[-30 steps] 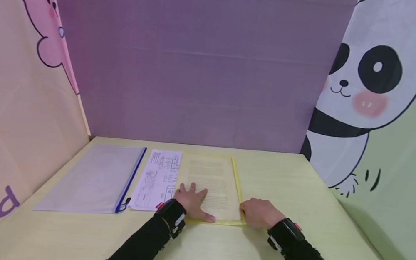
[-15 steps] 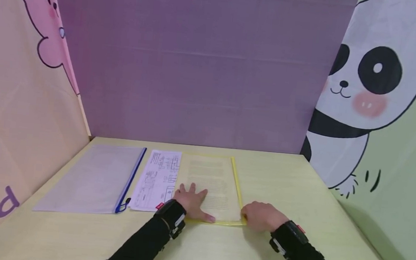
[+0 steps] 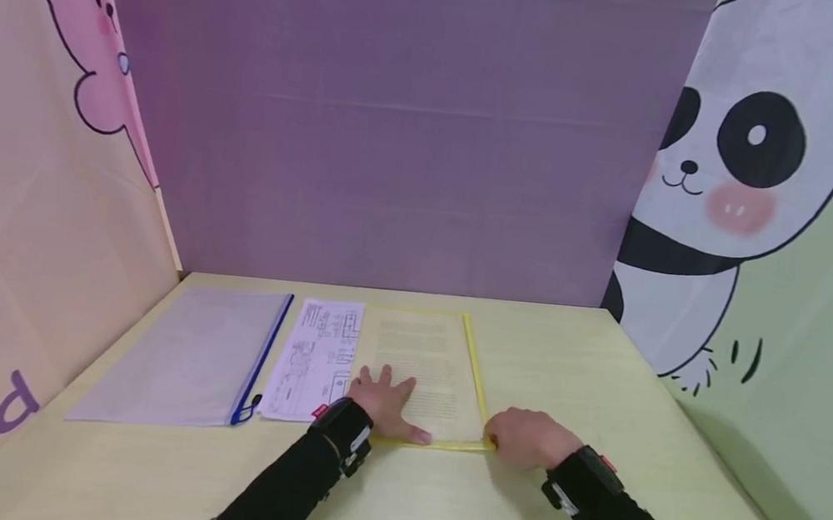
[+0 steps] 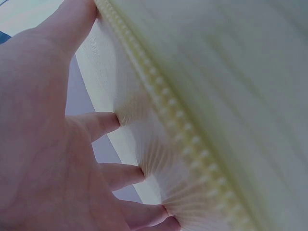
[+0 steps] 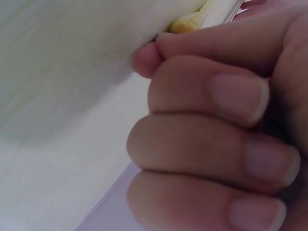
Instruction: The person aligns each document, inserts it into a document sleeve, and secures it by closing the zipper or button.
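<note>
A clear zip file bag (image 3: 420, 340) with yellow edging lies flat on the table, a printed sheet showing through it. My left hand (image 3: 383, 406) rests on its lower left part with fingers spread; the left wrist view has the fingertips (image 4: 113, 120) denting the plastic beside the ribbed yellow edge (image 4: 171, 113). At the bag's lower right corner, my right hand (image 3: 529, 438) pinches the zipper pull between thumb and index finger, the other fingers (image 5: 207, 130) curled in. The pull is mostly hidden by the fingertips, with a yellow end piece (image 5: 185, 24) just beyond them.
Left of the bag, partly beneath it, lies a white printed sheet (image 3: 312, 359) with diagrams. Further left is a clear file bag (image 3: 185, 355) with a blue zipper (image 3: 262, 358) and a blue pull loop. A purple backdrop (image 3: 414, 126) stands behind the table (image 3: 423, 503).
My right hand has slid slightly toward the near side and right, down the yellow zipper to the bag's corner. The left hand and the papers have stayed in place.
</note>
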`<state>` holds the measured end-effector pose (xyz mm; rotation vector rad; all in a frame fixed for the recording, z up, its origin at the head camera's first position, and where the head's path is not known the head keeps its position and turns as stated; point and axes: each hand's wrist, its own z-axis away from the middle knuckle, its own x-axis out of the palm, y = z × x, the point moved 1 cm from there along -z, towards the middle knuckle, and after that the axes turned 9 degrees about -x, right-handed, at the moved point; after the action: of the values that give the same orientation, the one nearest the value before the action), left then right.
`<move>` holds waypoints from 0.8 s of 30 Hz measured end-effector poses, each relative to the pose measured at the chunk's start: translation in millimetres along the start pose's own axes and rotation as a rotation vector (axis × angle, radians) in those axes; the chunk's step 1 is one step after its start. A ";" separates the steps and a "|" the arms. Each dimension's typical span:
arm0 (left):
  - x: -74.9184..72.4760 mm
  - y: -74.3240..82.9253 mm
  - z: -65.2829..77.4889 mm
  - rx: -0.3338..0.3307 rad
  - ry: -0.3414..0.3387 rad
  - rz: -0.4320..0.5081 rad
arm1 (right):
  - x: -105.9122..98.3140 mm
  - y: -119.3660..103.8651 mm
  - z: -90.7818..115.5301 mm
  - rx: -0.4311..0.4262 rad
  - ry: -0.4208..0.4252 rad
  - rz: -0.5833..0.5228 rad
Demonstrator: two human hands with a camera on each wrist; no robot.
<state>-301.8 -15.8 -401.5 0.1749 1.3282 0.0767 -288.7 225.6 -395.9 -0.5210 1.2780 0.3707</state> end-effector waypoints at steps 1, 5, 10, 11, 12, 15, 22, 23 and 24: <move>0.0 -0.1 -0.3 -0.001 -0.001 -0.002 | -0.5 0.0 0.4 -0.001 -0.004 -0.005; -0.6 0.2 -0.8 -0.006 -0.006 -0.014 | -2.6 -0.9 2.3 0.006 -0.014 -0.011; -1.8 1.6 -0.4 -0.013 -0.018 -0.017 | -4.6 -0.9 4.0 -0.005 -0.013 -0.002; -2.4 1.9 0.6 -0.015 -0.018 -0.014 | -4.8 -1.0 4.2 -0.009 -0.013 0.002; -2.7 2.1 1.2 -0.016 -0.020 -0.014 | -5.0 -0.8 4.4 -0.010 -0.014 -0.004; -5.4 3.8 4.9 -0.023 -0.019 -0.005 | -5.9 0.1 5.1 -0.013 -0.019 -0.011; -6.5 6.1 5.4 -0.024 -0.011 -0.016 | -7.4 0.7 7.4 -0.002 -0.031 -0.018; -5.7 6.4 5.0 -0.020 -0.009 -0.018 | -7.0 0.8 7.7 -0.001 -0.027 -0.017; -5.3 6.6 4.8 -0.016 -0.004 -0.018 | -7.0 0.6 8.1 0.004 -0.024 -0.018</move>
<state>-298.1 -10.5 -394.1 0.1492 1.3248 0.0720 -284.4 230.8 -387.6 -0.5233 1.2494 0.3585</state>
